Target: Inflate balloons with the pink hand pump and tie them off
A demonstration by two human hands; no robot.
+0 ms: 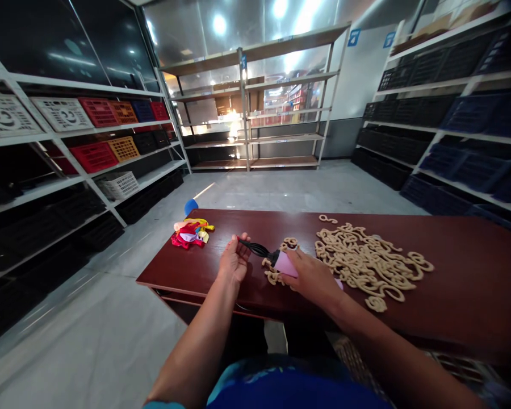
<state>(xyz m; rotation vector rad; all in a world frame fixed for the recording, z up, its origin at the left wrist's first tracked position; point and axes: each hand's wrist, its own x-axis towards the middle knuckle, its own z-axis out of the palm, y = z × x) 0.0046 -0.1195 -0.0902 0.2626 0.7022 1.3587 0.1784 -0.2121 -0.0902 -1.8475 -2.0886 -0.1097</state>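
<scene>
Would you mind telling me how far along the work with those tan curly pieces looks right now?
Done: a few tan pieces lie apart beside the hands. In hand: the right hand grips a pink-handled tool, and the left hand holds its black cord. Left: the big pile of tan curly pieces on the brown table looks untouched.

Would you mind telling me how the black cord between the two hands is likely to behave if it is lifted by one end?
The black cord looks thin and wavy, so it would probably sag and flop. It runs from the left hand to the pink tool under the right hand, so pulling it may tug that tool. It seems light.
</scene>
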